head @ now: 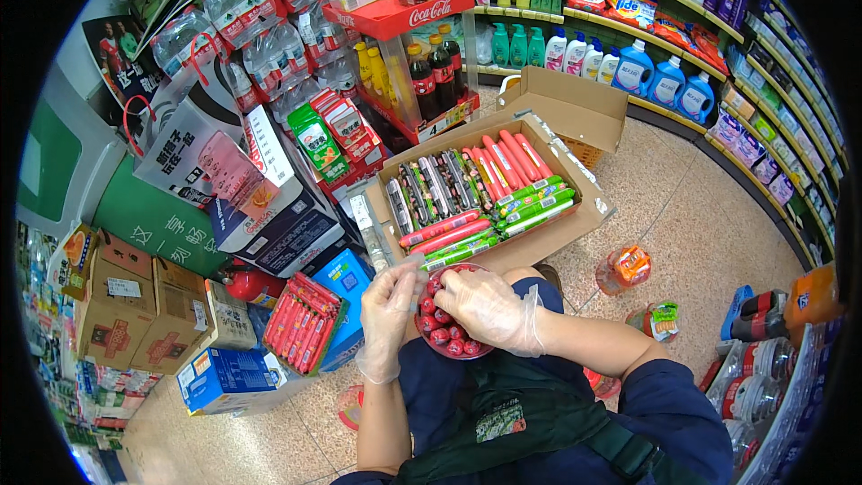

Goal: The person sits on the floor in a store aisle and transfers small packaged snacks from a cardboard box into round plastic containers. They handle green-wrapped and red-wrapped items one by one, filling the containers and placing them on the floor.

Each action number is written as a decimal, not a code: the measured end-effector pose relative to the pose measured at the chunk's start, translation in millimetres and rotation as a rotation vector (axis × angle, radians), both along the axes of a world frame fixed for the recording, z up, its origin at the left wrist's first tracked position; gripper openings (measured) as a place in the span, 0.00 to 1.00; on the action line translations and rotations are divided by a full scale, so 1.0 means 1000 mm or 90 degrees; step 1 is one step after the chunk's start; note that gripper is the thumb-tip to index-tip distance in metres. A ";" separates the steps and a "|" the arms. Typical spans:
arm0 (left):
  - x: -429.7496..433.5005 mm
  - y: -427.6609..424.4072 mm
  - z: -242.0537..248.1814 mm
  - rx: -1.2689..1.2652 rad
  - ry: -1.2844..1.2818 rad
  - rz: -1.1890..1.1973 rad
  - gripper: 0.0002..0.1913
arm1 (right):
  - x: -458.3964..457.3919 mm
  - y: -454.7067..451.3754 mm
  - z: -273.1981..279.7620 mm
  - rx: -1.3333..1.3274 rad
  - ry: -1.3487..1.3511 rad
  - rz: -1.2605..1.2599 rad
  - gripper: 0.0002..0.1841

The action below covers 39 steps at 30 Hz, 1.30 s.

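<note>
A round clear tub [486, 349] of red-wrapped balls, apparently candies [440, 335], rests at my lap. My right hand [481, 301], in a thin clear plastic glove, reaches over its rim with the fingertips down among the candies; whether they grip one is hidden. My left hand [387, 310], gloved the same way, is raised beside the tub's left side. Its fingers are bent together, with loose clear film at the tips, and anything held there is unclear. Just beyond both hands, an open cardboard carton [539, 252] holds pink [518, 158], green [535, 205] and dark [438, 182] wrapped sticks, possibly sausages.
Left of me, a box of red-wrapped sticks [303, 327] leans by blue cartons [229, 377] and a fire extinguisher [252, 283]. A Coca-Cola rack [404, 17] stands beyond the carton. Plastic tubs [623, 269] sit on the floor at right. Stocked shelves [653, 34] curve behind.
</note>
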<state>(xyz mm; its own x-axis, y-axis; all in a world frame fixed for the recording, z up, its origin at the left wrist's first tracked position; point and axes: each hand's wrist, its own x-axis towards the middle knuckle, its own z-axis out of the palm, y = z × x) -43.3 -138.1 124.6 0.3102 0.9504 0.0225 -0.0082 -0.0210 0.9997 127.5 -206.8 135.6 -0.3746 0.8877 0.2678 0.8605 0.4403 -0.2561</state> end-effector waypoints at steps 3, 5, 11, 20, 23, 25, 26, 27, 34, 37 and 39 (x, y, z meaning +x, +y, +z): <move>-0.005 -0.002 -0.002 -0.014 -0.015 -0.003 0.12 | 0.001 -0.001 -0.003 0.040 0.038 0.019 0.07; -0.006 -0.001 -0.005 -0.002 -0.027 -0.006 0.12 | 0.003 -0.001 0.001 0.038 0.034 0.022 0.07; -0.004 0.001 -0.002 -0.026 -0.011 -0.016 0.12 | 0.003 -0.005 -0.007 0.028 -0.004 0.040 0.05; -0.005 0.004 0.021 0.210 0.127 -0.159 0.15 | 0.038 0.005 0.074 0.111 0.415 0.034 0.06; 0.001 0.009 0.024 0.108 -0.024 -0.136 0.16 | 0.057 0.006 0.104 0.092 0.574 -0.049 0.07; 0.006 0.014 0.030 -0.027 -0.075 -0.090 0.16 | 0.065 0.018 0.095 0.131 0.693 -0.080 0.06; 0.006 0.021 0.030 -0.047 -0.075 -0.080 0.16 | 0.068 0.024 0.085 0.055 0.791 -0.106 0.06; 0.006 0.028 0.029 -0.067 -0.075 -0.067 0.16 | 0.071 0.032 0.072 -0.025 0.887 -0.130 0.06; 0.016 0.067 -0.059 -0.141 -0.037 -0.041 0.15 | 0.090 0.078 -0.075 -0.219 0.856 -0.333 0.04; 0.019 0.072 -0.097 -0.124 -0.001 -0.021 0.15 | 0.091 0.084 -0.116 -0.208 0.786 -0.377 0.04; 0.012 0.084 -0.141 -0.045 0.082 0.010 0.15 | 0.083 0.089 -0.126 -0.156 0.691 -0.387 0.05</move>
<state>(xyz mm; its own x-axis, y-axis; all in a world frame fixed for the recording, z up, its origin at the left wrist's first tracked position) -31.0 -53.8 -16.1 0.2912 0.9530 -0.0838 0.1203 0.0505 0.9915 210.4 -118.2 9.4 0.4181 0.9083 -0.0153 0.2042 -0.1104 -0.9727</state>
